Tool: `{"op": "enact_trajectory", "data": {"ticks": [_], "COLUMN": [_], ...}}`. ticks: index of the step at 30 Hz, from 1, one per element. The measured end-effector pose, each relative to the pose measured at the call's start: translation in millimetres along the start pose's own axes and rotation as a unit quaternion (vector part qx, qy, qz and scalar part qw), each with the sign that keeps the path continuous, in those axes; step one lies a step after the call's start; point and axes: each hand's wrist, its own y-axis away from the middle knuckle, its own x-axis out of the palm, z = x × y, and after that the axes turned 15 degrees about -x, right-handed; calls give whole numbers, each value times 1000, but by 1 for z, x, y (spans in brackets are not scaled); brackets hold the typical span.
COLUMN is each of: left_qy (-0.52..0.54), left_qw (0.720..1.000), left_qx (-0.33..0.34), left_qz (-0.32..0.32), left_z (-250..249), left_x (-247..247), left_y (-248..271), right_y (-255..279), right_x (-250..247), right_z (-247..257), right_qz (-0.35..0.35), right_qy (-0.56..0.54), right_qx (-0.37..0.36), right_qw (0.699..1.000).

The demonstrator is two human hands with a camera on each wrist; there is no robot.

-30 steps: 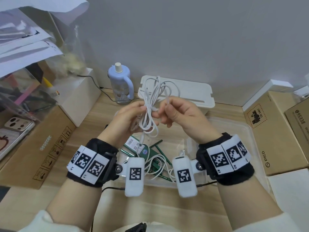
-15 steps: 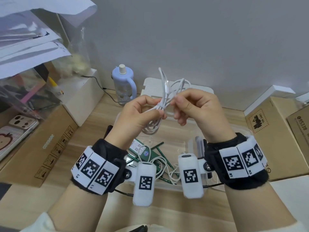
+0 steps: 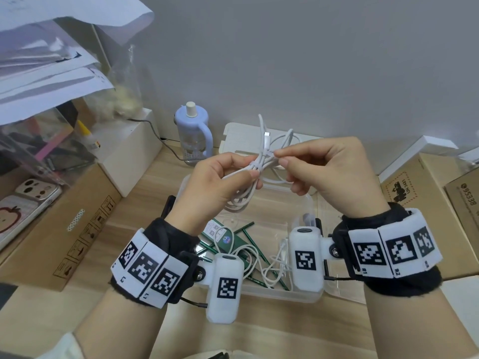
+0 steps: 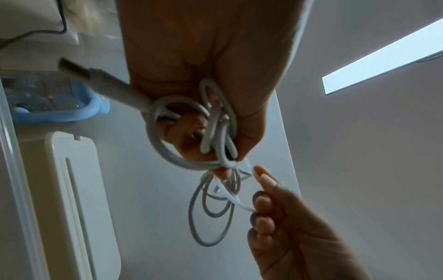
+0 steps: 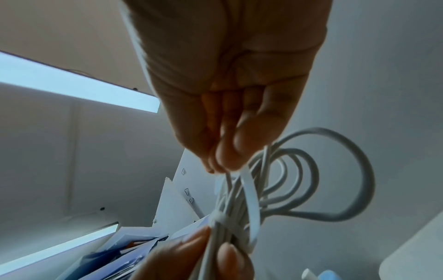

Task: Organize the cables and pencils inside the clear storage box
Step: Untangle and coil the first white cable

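My left hand [image 3: 228, 182] grips a coiled white cable [image 3: 259, 167] at its middle, held up above the clear storage box [image 3: 305, 294]. My right hand [image 3: 305, 164] pinches the flat white strap of the cable tie [image 5: 249, 197] wrapped round the bundle. In the left wrist view the cable [image 4: 215, 132] loops through my left hand [image 4: 210, 94], its USB plug [image 4: 79, 73] sticking out left, and my right hand [image 4: 263, 208] pinches the strap end. Green pencils [image 3: 248, 234] and another white cable [image 3: 269, 268] lie loose in the box.
The box's white lid [image 3: 241, 136] lies behind it, beside a pale blue bottle [image 3: 193, 136]. Cardboard boxes [image 3: 62, 229] stand to the left, with more cardboard boxes [image 3: 425, 203] on the right. A stack of papers [image 3: 51, 73] hangs over the left side.
Both hands rose with the cable bundle away from the box. The right hand shifted from holding the coil to pinching the strap at the bundle's middle.
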Motion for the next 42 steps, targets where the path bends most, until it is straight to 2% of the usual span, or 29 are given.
{"op": "enact_trajectory", "data": {"ticks": [6, 11, 15, 25, 33, 35, 39, 42], "left_qy": [-8, -28, -36, -48, -60, -62, -67, -67], "left_qw": [1000, 999, 999, 998, 998, 998, 998, 998], "left_qx": [4, 23, 37, 21, 6, 5, 8, 10], "left_qz": [4, -1, 3, 28, 27, 26, 19, 14], "left_z": [-1, -4, -7, -8, -5, -5, -4, -3], "left_x": [1, 2, 1, 0, 0, -1, -2, -3], "left_y": [1, 4, 7, 9, 7, 7, 7, 7], "right_y": [-1, -4, -4, -3, -5, -5, -5, -5], "right_x": [3, 8, 3, -3, -4, -4, -1, 3], "right_z": [7, 3, 1, -1, -2, -1, -4, -6], "right_qz": [3, -4, -10, 55, 97, 110, 98, 112], "right_qy": [-54, -93, -45, 100, 258, 273, 262, 265], "right_qx": [-14, 13, 14, -65, -171, -181, -158, -169], "right_qw": [998, 996, 999, 991, 946, 938, 947, 943]}}
